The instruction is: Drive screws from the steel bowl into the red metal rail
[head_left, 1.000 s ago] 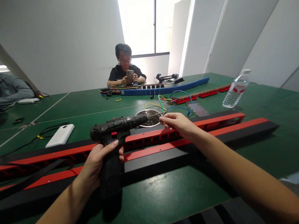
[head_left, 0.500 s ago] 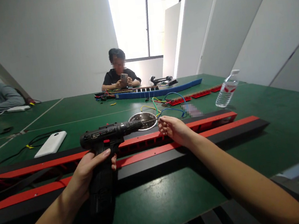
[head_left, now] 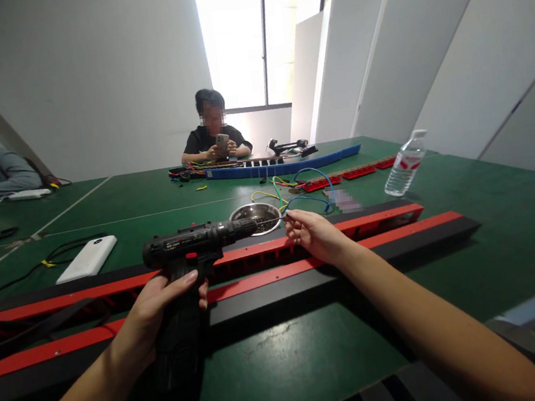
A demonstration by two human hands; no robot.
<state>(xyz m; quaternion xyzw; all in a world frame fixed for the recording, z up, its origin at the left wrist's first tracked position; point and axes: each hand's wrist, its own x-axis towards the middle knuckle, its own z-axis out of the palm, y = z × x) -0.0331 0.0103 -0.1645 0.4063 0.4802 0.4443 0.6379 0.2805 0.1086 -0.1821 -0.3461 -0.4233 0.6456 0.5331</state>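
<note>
From my head camera: the black drill (head_left: 182, 246) is gripped in my left hand (head_left: 156, 307), its thin bit (head_left: 271, 220) reaching my right hand (head_left: 311, 231); whether those curled fingers grasp it, I cannot tell. Beneath is a green table (head_left: 289, 362), a window (head_left: 240, 46) beyond its far edge. My forearms angle inward over its near edge.

Grn tbl (head_left: 288, 355), stuff fr. end to end

2 long red/blk bars (head_left: 261, 301) side by side, nearest cam. Steel bowl (head_left: 251, 208) just beyond. Wht rect. unit (head_left: 86, 258) on L, water btl (head_left: 405, 168) on R. Farther back: blue strip (head_left: 282, 165), red strips (head_left: 360, 174).
</note>
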